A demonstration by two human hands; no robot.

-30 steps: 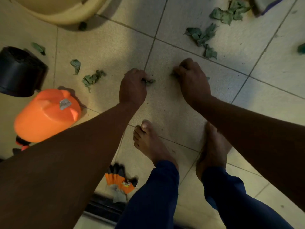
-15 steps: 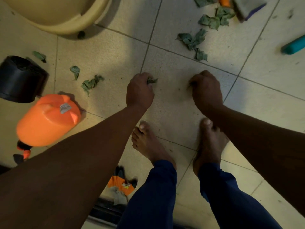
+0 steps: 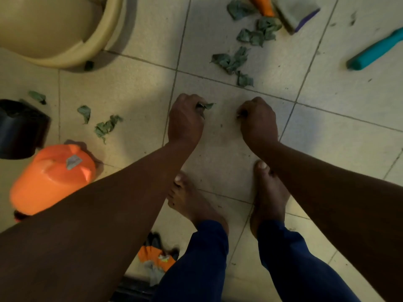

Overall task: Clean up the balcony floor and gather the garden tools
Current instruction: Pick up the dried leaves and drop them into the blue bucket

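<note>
My left hand (image 3: 185, 118) is curled into a fist low over the tiled floor and grips dry green leaves (image 3: 206, 105) that stick out past the fingers. My right hand (image 3: 258, 119) is also fisted beside it; a small scrap shows at its fingers, the rest is hidden. More crumpled leaves (image 3: 232, 62) lie just beyond the hands, another pile (image 3: 258, 32) farther back, and smaller bits (image 3: 106, 127) to the left. A teal tool handle (image 3: 375, 51) lies at the far right. An orange-handled tool (image 3: 263, 6) and a brush (image 3: 294, 13) lie at the top.
A beige basin (image 3: 72, 55) stands at the top left. A black pot (image 3: 19, 129) and an orange container (image 3: 50, 179) lie on the left. Orange and grey gloves (image 3: 157, 258) lie behind my bare feet (image 3: 196, 203).
Both hands have pulled back toward my feet with fists closed on leaves. The leaf bits that lay under the right hand are gone from the floor. The view has tilted up, showing the tools.
</note>
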